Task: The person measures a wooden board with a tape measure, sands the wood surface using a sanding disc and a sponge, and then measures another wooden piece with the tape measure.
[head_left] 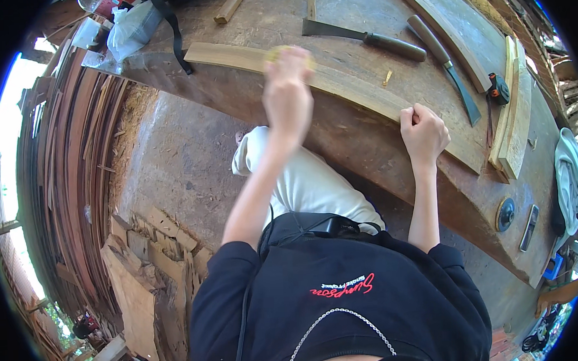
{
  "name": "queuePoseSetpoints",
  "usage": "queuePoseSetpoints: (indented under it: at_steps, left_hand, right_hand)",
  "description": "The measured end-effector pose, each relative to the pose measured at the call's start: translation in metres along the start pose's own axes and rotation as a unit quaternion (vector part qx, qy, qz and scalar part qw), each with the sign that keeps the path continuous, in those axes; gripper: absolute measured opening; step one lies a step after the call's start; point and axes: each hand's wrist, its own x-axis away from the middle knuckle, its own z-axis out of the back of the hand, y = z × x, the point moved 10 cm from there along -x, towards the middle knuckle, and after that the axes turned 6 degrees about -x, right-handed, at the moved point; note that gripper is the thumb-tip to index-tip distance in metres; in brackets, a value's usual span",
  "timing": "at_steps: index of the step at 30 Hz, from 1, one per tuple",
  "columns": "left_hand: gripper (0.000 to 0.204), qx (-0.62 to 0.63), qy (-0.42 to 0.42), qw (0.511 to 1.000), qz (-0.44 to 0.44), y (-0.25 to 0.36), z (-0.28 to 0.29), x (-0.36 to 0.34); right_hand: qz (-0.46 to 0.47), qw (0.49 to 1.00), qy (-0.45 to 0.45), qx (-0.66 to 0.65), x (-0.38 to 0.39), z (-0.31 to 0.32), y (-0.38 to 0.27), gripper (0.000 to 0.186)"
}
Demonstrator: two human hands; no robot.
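My left hand (287,93), blurred, is closed on a yellow pad (274,55) and rests over a long wooden board (356,95) along the bench's front edge. Farther right, my right hand (424,132) is a closed fist at the same board; what is inside it is hidden. Beyond the board lie two wide-bladed chisels with wooden handles (393,45) (442,64). A small wood shaving (386,78) sits between board and tools.
The bench (379,170) also bears wood strips (511,106), a tape measure (499,89), a round lid (504,213), a phone (528,228) and plastic bags (131,29). Stacked planks (76,190) stand left, broken wood (145,277) below them. Pale cloth (566,181) hangs right.
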Motion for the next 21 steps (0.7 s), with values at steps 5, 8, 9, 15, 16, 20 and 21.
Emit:
queuePoseSetpoints:
  at_steps: [5, 8, 9, 15, 16, 20, 21]
  left_hand:
    - [0.021, 0.012, 0.029, 0.995, -0.092, 0.028, -0.006, 0.017]
    - [0.020, -0.109, 0.064, 0.992, -0.001, -0.076, 0.007, -0.021]
    - [0.018, -0.106, 0.035, 0.992, 0.064, -0.120, 0.007, -0.032]
    - [0.018, -0.040, 0.067, 0.992, 0.095, -0.115, 0.001, -0.023]
    - [0.021, -0.024, 0.072, 0.995, 0.065, -0.072, -0.006, -0.013]
    - [0.032, 0.105, 0.003, 0.992, -0.076, 0.078, -0.015, 0.037]
    - [0.032, 0.106, 0.004, 0.992, -0.074, 0.078, -0.013, 0.035]
  right_hand:
    - [0.007, 1.000, 0.008, 0.000, 0.000, 0.000, 0.000, 0.024]
    - [-0.007, 1.000, -0.010, -0.008, 0.001, -0.004, 0.001, 0.024]
    - [-0.003, 1.000, -0.002, -0.005, -0.001, -0.002, -0.001, 0.024]
    - [0.008, 1.000, -0.004, 0.000, -0.001, -0.003, -0.004, 0.024]
    - [0.007, 1.000, -0.005, 0.004, 0.000, -0.003, -0.001, 0.024]
    - [0.005, 1.000, -0.009, 0.009, 0.000, -0.003, -0.005, 0.024]
    - [0.005, 1.000, -0.010, 0.013, -0.001, -0.003, -0.005, 0.024]
